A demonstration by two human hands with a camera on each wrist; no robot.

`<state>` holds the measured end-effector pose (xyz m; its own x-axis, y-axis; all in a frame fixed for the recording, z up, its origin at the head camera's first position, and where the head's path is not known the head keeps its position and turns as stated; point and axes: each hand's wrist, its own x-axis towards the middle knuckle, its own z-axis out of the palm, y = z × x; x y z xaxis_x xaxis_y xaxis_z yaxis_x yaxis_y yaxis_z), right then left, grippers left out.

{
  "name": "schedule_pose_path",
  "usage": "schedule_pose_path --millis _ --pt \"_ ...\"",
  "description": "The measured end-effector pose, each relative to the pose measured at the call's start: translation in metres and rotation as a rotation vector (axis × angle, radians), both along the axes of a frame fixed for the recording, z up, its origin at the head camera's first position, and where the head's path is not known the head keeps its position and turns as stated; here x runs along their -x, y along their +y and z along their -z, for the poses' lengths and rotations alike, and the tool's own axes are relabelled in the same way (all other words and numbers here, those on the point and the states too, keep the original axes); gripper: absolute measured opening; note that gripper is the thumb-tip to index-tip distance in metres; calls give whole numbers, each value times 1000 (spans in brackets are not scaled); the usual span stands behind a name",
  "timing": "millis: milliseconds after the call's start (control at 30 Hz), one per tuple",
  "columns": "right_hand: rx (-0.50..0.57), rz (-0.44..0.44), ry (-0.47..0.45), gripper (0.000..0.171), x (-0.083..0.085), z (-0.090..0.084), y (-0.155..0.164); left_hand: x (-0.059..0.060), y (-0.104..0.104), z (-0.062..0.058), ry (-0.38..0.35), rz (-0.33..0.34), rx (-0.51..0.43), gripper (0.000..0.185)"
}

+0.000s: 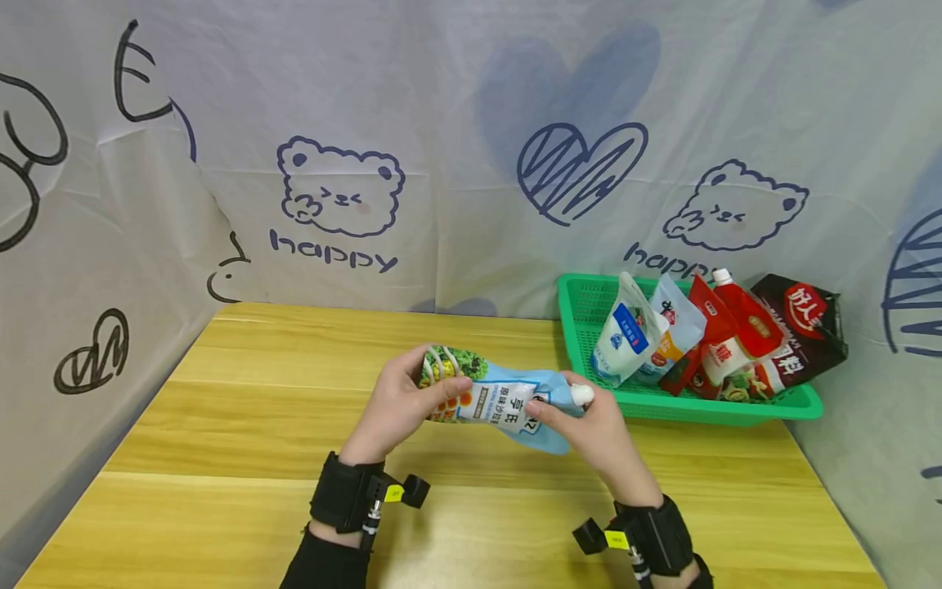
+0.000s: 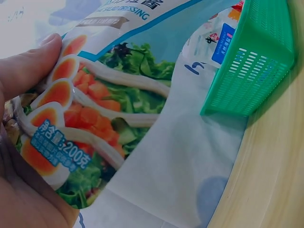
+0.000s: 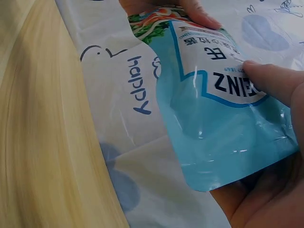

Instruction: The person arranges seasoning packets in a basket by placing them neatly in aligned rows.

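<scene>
Both hands hold a light-blue pouch of salad dressing (image 1: 508,405) sideways above the table. My left hand (image 1: 393,401) grips its bottom end, thumb on the front, where eggs and greens are pictured. At the spout end my right hand (image 1: 599,429) pinches the pouch, thumb on the white label and fingers behind. A white cap (image 1: 581,395) sticks out beside the right fingers. In the right wrist view the blue top corner of the pouch (image 3: 209,147) faces the camera. The left wrist view shows the printed salad picture (image 2: 109,109) close up.
A green basket (image 1: 695,409) stands at the table's back right, holding several upright pouches, among them a white one (image 1: 625,335), a red one with a white cap (image 1: 746,319) and a dark one (image 1: 805,327). White cloth (image 1: 456,237) with drawings hangs behind the wooden table (image 1: 221,499).
</scene>
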<state>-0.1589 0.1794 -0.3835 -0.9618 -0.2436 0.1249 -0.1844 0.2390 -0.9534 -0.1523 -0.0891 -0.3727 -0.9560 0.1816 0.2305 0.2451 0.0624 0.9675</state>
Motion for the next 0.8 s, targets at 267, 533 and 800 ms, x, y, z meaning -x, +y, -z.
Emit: schedule_pose_path --millis 267,533,800 --pt "33 22 66 25 -3 1 -3 2 0 2 -7 20 -3 26" --pt "-39 51 130 21 -3 0 2 3 -3 3 -16 77 45 29" --pt "-116 -14 190 18 0 -3 13 3 -11 3 -19 135 237 32"
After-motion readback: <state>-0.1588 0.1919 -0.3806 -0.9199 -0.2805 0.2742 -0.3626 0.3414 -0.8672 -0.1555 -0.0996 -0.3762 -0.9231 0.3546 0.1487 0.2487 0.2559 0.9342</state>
